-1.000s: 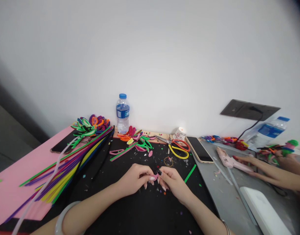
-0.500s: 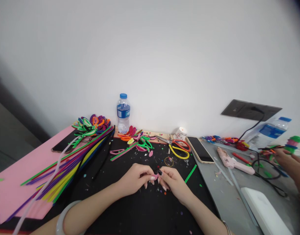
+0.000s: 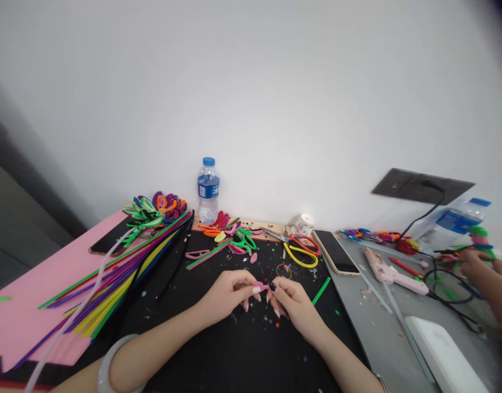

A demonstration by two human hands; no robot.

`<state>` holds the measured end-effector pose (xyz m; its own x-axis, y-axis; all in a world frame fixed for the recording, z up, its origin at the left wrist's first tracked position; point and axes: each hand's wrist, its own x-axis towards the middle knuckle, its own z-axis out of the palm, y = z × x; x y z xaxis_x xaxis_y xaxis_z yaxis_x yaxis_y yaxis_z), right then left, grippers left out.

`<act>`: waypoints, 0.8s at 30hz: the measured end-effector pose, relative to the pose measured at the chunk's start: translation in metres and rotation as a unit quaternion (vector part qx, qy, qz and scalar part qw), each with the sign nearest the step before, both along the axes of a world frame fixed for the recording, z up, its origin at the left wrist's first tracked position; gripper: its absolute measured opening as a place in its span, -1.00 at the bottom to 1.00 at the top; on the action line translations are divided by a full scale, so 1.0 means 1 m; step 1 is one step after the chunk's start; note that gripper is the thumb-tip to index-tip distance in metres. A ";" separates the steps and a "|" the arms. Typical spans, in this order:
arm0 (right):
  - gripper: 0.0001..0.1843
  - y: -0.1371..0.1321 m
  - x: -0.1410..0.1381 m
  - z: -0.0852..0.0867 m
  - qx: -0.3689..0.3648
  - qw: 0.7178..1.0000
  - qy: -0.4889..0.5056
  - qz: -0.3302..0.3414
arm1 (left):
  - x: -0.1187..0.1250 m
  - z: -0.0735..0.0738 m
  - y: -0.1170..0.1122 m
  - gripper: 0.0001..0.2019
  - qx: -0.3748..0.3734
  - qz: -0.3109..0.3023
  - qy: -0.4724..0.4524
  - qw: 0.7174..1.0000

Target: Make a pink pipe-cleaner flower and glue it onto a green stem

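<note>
Between both hands, above the black mat (image 3: 242, 355), is a small pink pipe cleaner piece (image 3: 260, 286). My left hand (image 3: 228, 297) pinches its left part between thumb and forefinger. The fingertips of my right hand (image 3: 295, 304) are closed on its thin right end; the exact grip is partly hidden. Just beyond the hands lie a tan rubber band (image 3: 284, 271) and scissors (image 3: 300, 261) with a yellow and a red handle. A green pipe cleaner piece (image 3: 320, 291) rests beside my right hand.
Pipe cleaners (image 3: 111, 289) fan out at left by a phone (image 3: 107, 240). Bent pipe cleaner shapes (image 3: 238, 240) lie near a water bottle (image 3: 208, 191). On the right are another phone (image 3: 336, 252), a glue gun (image 3: 394, 273), a white box-like object (image 3: 443, 355) and another person's hand (image 3: 484, 278).
My hands have drawn slightly apart, and more of the pink pipe cleaner piece shows between them. At right, the other person's hand has shifted slightly with its green and pink item.
</note>
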<state>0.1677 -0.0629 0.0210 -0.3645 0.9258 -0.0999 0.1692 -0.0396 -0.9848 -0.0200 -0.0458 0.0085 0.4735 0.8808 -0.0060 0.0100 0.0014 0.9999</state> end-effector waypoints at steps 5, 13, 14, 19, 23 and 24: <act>-0.61 -0.001 0.002 0.001 0.008 0.999 -0.021 0.023 | 0.000 0.002 0.000 -0.80 0.000 0.011 -0.009 1.000; -0.76 0.009 0.029 0.014 0.144 0.967 -0.200 -0.065 | -0.001 -0.002 0.003 -0.80 -0.012 0.031 -0.015 0.999; -0.80 0.011 0.039 0.020 0.156 0.957 -0.229 -0.088 | -0.001 -0.002 0.004 -0.79 -0.014 0.038 -0.012 0.999; -0.75 0.019 0.118 0.042 0.210 0.877 -0.401 -0.163 | 0.000 0.002 0.004 -0.76 -0.019 0.062 0.012 0.998; -0.63 0.025 0.209 0.050 0.187 0.759 -0.569 -0.255 | 0.001 0.004 0.004 -0.76 -0.028 0.061 0.012 0.998; -0.61 0.026 0.230 0.051 0.172 0.722 -0.619 -0.257 | 0.001 0.004 0.003 -0.75 -0.029 0.061 0.012 0.998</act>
<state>0.3982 -0.0370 0.0719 0.2074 0.9547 0.2132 0.9782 -0.1998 -0.0570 -0.0192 -0.0424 0.0125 0.3610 0.9300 -0.0687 0.0300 0.0620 0.9976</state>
